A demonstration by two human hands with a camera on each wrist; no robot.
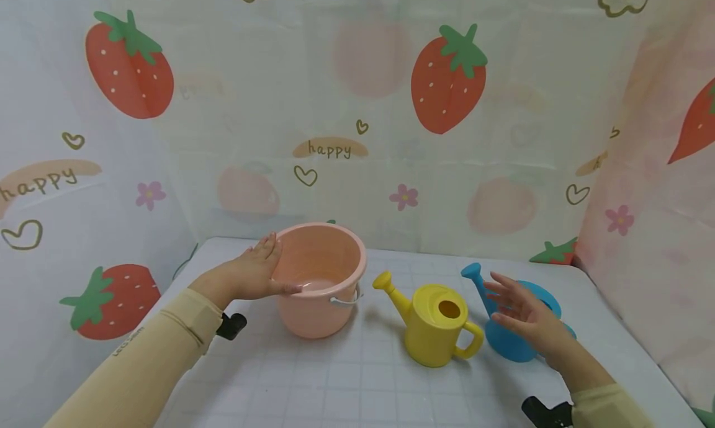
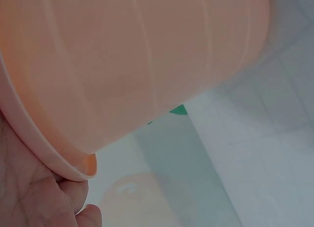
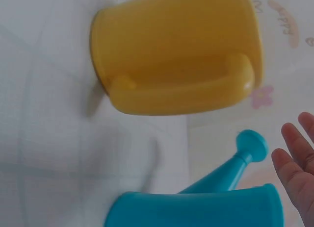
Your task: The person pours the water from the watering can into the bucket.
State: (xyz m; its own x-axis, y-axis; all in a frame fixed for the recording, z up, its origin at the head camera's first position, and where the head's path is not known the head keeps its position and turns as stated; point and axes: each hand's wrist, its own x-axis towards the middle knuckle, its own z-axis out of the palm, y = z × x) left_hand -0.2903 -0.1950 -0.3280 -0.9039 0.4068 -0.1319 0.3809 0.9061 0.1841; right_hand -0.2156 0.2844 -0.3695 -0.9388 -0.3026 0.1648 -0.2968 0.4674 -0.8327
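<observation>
A pink bucket (image 1: 315, 313) with a pale handle stands upright at the left of the table. My left hand (image 1: 248, 273) rests against its left rim, fingers and thumb extended along the edge; in the left wrist view the palm (image 2: 29, 188) touches the rim. Right of the bucket stands a yellow watering can (image 1: 432, 329), its spout toward the bucket. A blue watering can (image 1: 511, 341) stands beside it, partly hidden by my right hand (image 1: 527, 316). That hand hovers there with fingers spread and nothing held; in the right wrist view its fingers (image 3: 294, 163) are apart from the blue spout.
The white table (image 1: 335, 391) has a faint grid pattern. Sheets printed with strawberries (image 1: 449, 80) hang behind it and at both sides. The bucket and the yellow can stand a short gap apart, while the two cans are close together.
</observation>
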